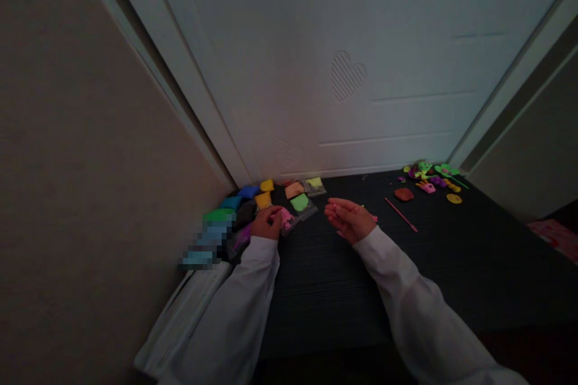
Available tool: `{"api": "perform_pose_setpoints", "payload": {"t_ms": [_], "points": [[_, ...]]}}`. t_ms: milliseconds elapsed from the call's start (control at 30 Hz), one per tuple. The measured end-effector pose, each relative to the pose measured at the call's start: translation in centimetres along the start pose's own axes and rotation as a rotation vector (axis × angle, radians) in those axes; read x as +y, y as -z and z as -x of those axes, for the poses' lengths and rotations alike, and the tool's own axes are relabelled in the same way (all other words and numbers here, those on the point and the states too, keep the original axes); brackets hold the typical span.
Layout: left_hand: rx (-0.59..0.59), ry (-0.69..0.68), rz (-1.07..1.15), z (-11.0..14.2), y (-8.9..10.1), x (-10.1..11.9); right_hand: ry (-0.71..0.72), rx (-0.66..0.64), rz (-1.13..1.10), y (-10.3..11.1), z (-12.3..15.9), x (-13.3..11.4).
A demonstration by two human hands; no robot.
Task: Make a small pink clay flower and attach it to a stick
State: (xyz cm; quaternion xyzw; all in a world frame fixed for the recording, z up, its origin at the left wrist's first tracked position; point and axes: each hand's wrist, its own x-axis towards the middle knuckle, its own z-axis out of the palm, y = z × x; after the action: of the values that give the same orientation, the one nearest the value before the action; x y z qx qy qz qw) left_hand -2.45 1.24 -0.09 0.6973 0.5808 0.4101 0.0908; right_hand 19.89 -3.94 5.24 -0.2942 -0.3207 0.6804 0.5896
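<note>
My left hand [266, 224] is closed at the near edge of a clear bag of pink modelling clay [288, 221] lying on the dark table. Its fingertips pinch the bag's left side. To the right, my right hand [351, 221] is held above the table, fingers curled together with the thumb against them. A tiny pink bit, seemingly clay [335, 207], shows between those fingertips. Partly hidden behind the right hand are small pink pieces [374, 218]. Just beyond the left hand lie a bag of light green clay [300, 203] and an orange packet [263, 200].
More coloured packets, such as a blue one [248, 192] and a yellow-green one [315, 183], line the table's left and back. A pink stick [401, 215], a red-brown lump [403, 194] and small clay figures [427, 186] lie right. A white panel [289, 102] rises behind.
</note>
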Motion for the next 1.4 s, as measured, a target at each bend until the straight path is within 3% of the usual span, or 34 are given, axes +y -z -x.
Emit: {"api": "perform_pose_setpoints", "payload": {"t_ms": [433,667,833,1067,1400], "points": [[-0.055,0.0,0.123,0.0,1.1,2.0,0.072,0.031,0.055,0.6,-0.4,0.3],[-0.198,-0.107,0.323,1.0,-0.2,6.2,0.044,0.075,0.314,1.0,-0.6,1.1],[-0.31,-0.15,0.45,2.3,-1.6,8.6,0.022,0.034,0.479,0.9,0.0,1.2],[-0.308,-0.025,0.49,2.6,-1.4,8.5,0.03,-0.017,0.587,0.9,0.0,2.3],[-0.355,0.081,0.444,2.3,-1.6,7.9,0.142,0.043,0.703,1.5,-0.2,2.6]]}}
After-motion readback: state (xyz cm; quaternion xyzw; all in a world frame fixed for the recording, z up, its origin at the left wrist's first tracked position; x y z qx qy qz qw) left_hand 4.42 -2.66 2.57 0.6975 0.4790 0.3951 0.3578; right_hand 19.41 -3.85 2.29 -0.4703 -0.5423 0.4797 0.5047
